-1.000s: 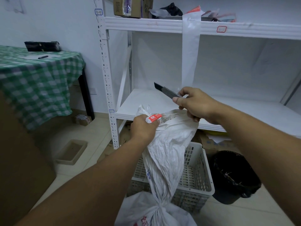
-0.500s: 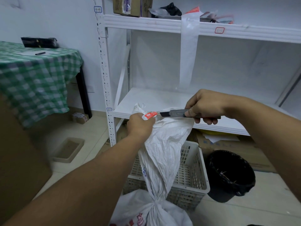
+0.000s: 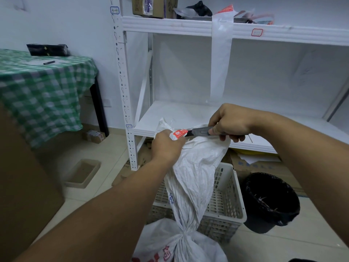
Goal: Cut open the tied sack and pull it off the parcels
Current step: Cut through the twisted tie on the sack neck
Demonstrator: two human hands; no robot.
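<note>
A white woven sack (image 3: 194, 178) stands in front of me, cinched tight low down at a knot (image 3: 186, 230), its loose upper part pulled upright. My left hand (image 3: 167, 146) grips the top edge of the sack beside a red and white tag (image 3: 178, 133). My right hand (image 3: 230, 121) is shut on a grey utility knife (image 3: 200, 132), held level, with its blade tip at the tag and the sack's top edge. The parcels inside are hidden by the sack.
Behind the sack sits a white slotted plastic basket (image 3: 226, 201), with a black bin (image 3: 270, 203) to its right. White metal shelving (image 3: 124, 91) stands ahead. At the left are a green checked table (image 3: 43, 91) and a brown cardboard box (image 3: 24, 176); a shallow tray (image 3: 83, 173) lies on the floor.
My right hand swung the knife down from a raised, angled position to level, bringing the blade tip against the sack's top by the tag. The left hand kept its grip.
</note>
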